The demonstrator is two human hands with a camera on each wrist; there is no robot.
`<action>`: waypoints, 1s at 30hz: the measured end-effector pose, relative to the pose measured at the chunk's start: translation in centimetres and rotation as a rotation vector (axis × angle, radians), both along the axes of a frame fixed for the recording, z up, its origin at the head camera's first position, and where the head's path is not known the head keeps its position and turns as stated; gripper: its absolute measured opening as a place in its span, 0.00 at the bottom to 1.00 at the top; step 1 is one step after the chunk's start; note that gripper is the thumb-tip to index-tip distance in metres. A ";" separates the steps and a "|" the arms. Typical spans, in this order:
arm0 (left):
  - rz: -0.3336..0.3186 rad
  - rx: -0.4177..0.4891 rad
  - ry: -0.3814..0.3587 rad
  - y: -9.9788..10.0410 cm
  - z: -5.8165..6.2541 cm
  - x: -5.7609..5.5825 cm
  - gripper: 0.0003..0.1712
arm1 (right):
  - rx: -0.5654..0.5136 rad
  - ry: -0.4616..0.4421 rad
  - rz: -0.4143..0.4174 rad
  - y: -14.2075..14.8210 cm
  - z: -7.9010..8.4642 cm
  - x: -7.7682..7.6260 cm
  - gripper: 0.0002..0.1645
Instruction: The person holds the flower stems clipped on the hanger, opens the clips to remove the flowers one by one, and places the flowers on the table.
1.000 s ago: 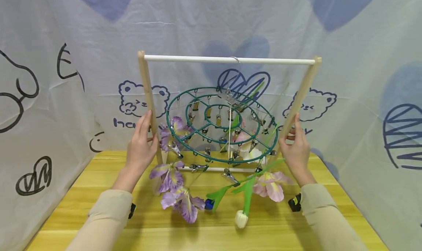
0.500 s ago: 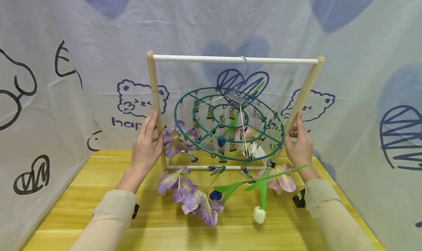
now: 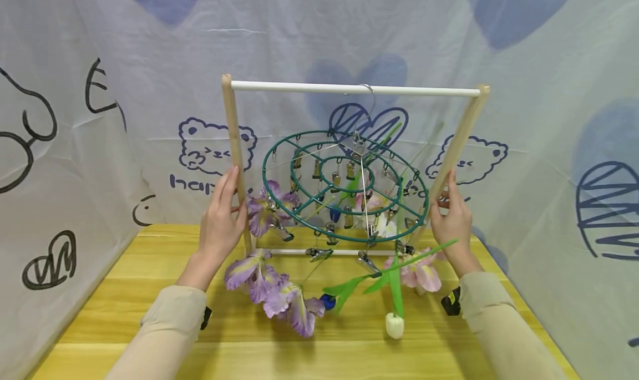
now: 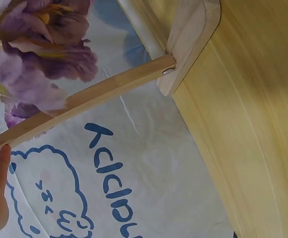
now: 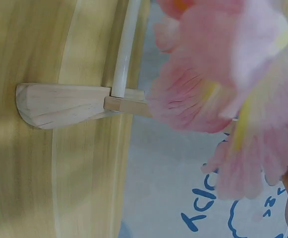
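Observation:
My left hand (image 3: 219, 219) holds the left post of a wooden rack (image 3: 349, 90) between thumb and fingers. On the other side, my right hand (image 3: 451, 222) holds the right post the same way. A green round clip hanger (image 3: 344, 187) hangs by its hook from the white top bar, tilted. Its metal clips bear artificial flowers: purple irises (image 3: 294, 308), pink irises (image 3: 421, 273), a white tulip (image 3: 394, 325) and a blue bloom (image 3: 328, 302). In the right wrist view a pink iris (image 5: 198, 94) covers much of the right post; only part of the hand shows.
The rack's feet (image 4: 191, 44) stand on the yellow wood-grain table (image 3: 349, 358). A white cloth with drawn bears and hearts (image 3: 279, 47) hangs behind and at both sides. Black wrist devices (image 3: 451, 302) show beside the sleeves.
The rack, with both hands on it, has shifted to the right, mostly on its left side. The hanger and flowers have swung right, then slightly back left. Both hands keep their hold.

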State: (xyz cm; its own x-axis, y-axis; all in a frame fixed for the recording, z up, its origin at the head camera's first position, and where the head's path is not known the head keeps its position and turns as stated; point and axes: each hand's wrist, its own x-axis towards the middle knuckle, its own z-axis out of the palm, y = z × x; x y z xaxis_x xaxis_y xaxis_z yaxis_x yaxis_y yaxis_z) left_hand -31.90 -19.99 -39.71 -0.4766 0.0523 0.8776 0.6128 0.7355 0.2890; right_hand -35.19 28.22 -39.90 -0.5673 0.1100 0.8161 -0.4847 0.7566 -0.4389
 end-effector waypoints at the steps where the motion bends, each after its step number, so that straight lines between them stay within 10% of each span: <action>1: 0.001 -0.001 0.002 0.0 0.0 0.0 0.49 | -0.002 -0.002 0.005 0.0 0.0 0.1 0.50; 12: 0.026 -0.015 0.004 -0.7 0.3 0.8 0.47 | -0.048 -0.132 0.084 -0.6 1.3 2.1 0.52; 30: 0.003 0.113 0.014 -0.1 0.1 4.2 0.42 | -0.112 -0.100 0.093 -1.3 1.4 5.3 0.47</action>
State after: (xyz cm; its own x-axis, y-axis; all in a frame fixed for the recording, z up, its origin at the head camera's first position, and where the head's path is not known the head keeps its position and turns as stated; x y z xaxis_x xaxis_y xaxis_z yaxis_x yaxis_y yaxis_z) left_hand -27.73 -20.10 -39.63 -0.4644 -0.0490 0.8843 0.6149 0.7007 0.3618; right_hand -29.85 26.94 -38.49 -0.6568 0.1401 0.7410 -0.5001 0.6545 -0.5670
